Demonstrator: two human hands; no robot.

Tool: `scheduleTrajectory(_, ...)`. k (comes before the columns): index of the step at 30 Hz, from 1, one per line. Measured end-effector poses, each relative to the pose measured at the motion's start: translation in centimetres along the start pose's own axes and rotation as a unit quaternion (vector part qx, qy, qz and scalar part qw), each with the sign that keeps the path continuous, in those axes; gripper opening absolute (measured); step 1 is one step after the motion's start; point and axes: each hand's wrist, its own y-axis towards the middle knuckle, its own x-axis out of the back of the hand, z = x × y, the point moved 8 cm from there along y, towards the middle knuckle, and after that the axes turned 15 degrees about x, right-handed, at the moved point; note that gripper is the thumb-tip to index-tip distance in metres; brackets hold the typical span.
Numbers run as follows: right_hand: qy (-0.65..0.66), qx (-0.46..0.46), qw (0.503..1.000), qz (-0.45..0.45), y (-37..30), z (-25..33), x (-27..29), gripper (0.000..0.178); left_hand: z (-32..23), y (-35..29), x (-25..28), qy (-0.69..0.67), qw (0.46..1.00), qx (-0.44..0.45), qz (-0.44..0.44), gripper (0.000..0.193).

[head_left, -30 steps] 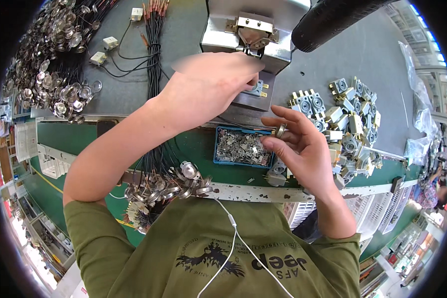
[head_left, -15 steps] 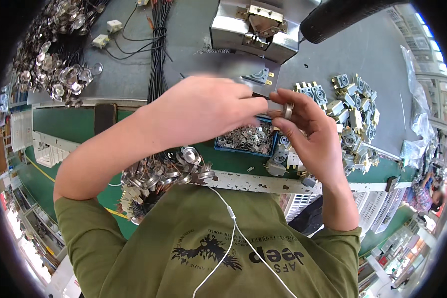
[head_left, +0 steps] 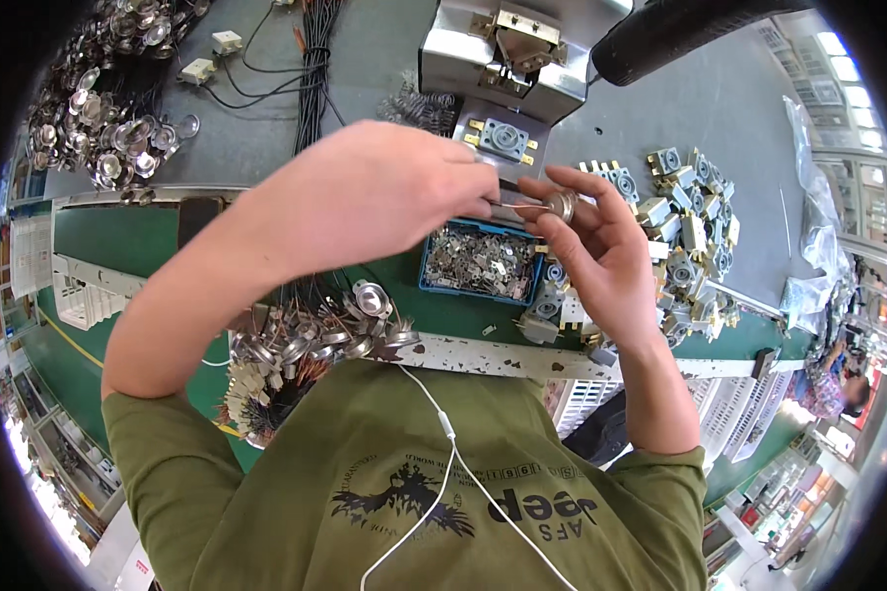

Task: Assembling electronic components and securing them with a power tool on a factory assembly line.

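While the right hand (head_left: pixel 601 261) pinches a small round metal part (head_left: pixel 562 205) above the blue tray (head_left: pixel 430 281) and the left hand (head_left: pixel 384 197) closes on a thin pin at it, assembly looks mid-way: piles of parts remain along the workbench (head_left: pixel 266 158)

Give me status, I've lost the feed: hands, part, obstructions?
Left hand pinching a thin metal piece. Right hand gripping a small round metal part. Both raised over the blue tray of clips. Nothing between them.
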Motion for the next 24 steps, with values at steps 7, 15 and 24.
scheduleTrajectory(7, 0.158, -0.058, 0.986, 0.01, 0.2, -1.5, -0.7, 0.047, 1.5, -0.3, 0.9, -0.039, 0.998, 0.029, 0.05, 0.016)
scheduleTrajectory(15, 0.25, -0.106, 0.962, 0.031, 0.4, -1.6, -1.7, 0.048, 2.2, -0.2, 1.9, -0.045, 0.997, 0.039, 0.059, 0.014)
scheduleTrajectory(24, 0.245, -0.094, 0.965, 0.013, 0.8, -2.0, -1.5, 0.048, 2.2, -0.3, 1.2, 0.015, 0.997, 0.044, 0.067, 0.016)
